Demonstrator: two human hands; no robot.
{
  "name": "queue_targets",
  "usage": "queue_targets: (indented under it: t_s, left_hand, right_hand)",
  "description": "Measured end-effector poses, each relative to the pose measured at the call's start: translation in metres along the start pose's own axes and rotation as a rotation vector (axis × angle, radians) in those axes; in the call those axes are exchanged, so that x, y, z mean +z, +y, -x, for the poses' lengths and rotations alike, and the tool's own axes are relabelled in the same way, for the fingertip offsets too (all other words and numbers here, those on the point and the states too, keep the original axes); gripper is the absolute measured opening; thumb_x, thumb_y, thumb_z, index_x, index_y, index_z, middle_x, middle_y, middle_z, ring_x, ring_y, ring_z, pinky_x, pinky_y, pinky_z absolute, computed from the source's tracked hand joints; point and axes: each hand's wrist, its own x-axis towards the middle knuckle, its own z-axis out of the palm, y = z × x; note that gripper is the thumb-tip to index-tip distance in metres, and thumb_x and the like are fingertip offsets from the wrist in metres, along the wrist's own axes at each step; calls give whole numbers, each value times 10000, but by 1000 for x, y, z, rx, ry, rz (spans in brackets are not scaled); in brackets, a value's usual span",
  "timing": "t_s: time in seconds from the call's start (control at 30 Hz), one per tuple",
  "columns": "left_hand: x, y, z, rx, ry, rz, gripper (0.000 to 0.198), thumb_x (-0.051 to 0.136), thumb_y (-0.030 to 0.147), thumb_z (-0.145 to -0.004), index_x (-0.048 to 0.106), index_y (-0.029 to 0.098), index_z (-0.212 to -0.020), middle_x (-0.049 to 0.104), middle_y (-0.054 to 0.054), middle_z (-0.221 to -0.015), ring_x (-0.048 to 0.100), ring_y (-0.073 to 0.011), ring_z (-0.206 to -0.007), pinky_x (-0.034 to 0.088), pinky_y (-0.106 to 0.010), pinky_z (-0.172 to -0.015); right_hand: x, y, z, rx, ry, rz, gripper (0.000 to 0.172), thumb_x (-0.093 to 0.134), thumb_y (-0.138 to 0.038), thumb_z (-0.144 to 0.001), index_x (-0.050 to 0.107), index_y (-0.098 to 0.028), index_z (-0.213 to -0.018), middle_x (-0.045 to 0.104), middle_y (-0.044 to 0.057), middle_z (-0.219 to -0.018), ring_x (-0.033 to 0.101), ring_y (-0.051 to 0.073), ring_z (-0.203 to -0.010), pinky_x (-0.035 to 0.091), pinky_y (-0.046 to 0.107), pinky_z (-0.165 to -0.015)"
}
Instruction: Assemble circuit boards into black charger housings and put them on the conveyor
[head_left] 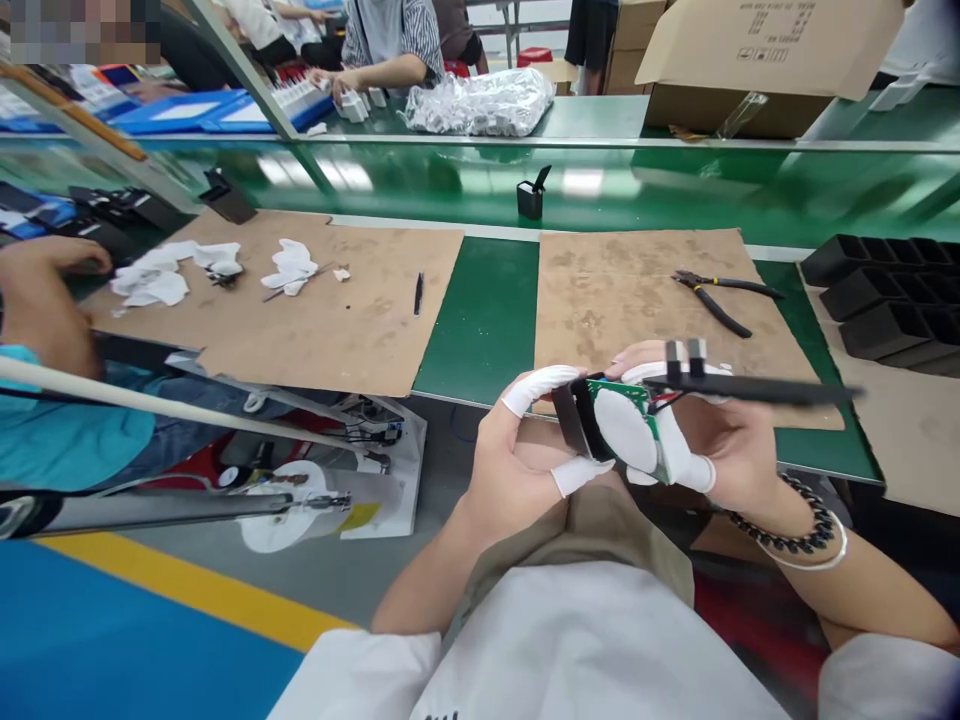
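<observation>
White finger covers are on the fingertips of both my hands. My left hand (pixel 510 475) grips a small black plastic case (pixel 574 420) between thumb and fingers. Against the open side of that case, my right hand (pixel 739 445) holds a green circuit board (pixel 656 430) with a white oval pad (pixel 625 430) on its face. The board appears partly inside the case; how deep I cannot tell. Thin red and black wires (pixel 667 400) run from the board toward a long black flat piece (pixel 772 390) with two upright tabs, which sticks out over my right hand.
Black-handled pliers (pixel 705 290) lie on a cardboard sheet (pixel 600 290) ahead. Black trays (pixel 885 300) stand at right. A small black box with raised lid (pixel 530 200) sits on the green conveyor (pixel 450 185). At left, a co-worker's arm (pixel 49 300) rests near white scraps (pixel 154 275).
</observation>
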Motion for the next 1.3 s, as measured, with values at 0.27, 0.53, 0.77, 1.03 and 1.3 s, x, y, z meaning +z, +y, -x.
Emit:
queue_targets:
  t_s: [0.27, 0.53, 0.77, 1.03, 1.3]
  left_hand:
    - [2, 3, 2, 57, -35, -5, 651, 948, 200, -728, 671, 212, -1317, 751, -109, -1316, 733, -275, -1233, 602, -377, -1082]
    - [4, 4, 0, 133, -71, 10, 683, 973, 254, -720, 659, 214, -1325, 743, -112, -1307, 735, -273, -1226, 612, -381, -1076]
    - [5, 5, -1, 133, -88, -8, 660, 958, 284, -744, 654, 217, -1326, 736, -112, -1311, 733, -281, -1230, 612, -406, -1087]
    - [5, 3, 0, 92, -86, 42, 671, 968, 318, -728, 669, 240, -1324, 745, -106, -1297, 737, -295, -1230, 605, -436, -1105]
    - [6, 2, 0, 82, -87, 32, 655, 961, 320, -738, 677, 239, -1323, 751, -103, -1294, 738, -304, -1226, 620, -453, -1088]
  right_hand:
    - [2, 1, 10, 2, 63, 23, 416, 960, -377, -703, 780, -302, -1070, 754, 106, -1189, 722, 310, -1162, 624, 506, -1003]
    - [1, 4, 15, -9, 50, -53, 472, 966, -313, -702, 773, -312, -1132, 753, 99, -1167, 745, 310, -1106, 639, 518, -985]
    - [1, 6, 20, 2, 77, -71, 497, 970, -302, -697, 779, -314, -1155, 743, 82, -1170, 737, 294, -1106, 623, 511, -1025]
    - [0, 10, 21, 9, 50, -63, 500, 945, -316, -727, 768, -380, -1190, 733, 53, -1194, 720, 277, -1119, 610, 497, -1050]
    - [-1, 10, 22, 24, 74, -32, 466, 962, -338, -703, 766, -335, -1126, 722, 63, -1122, 726, 276, -1070, 626, 493, -998]
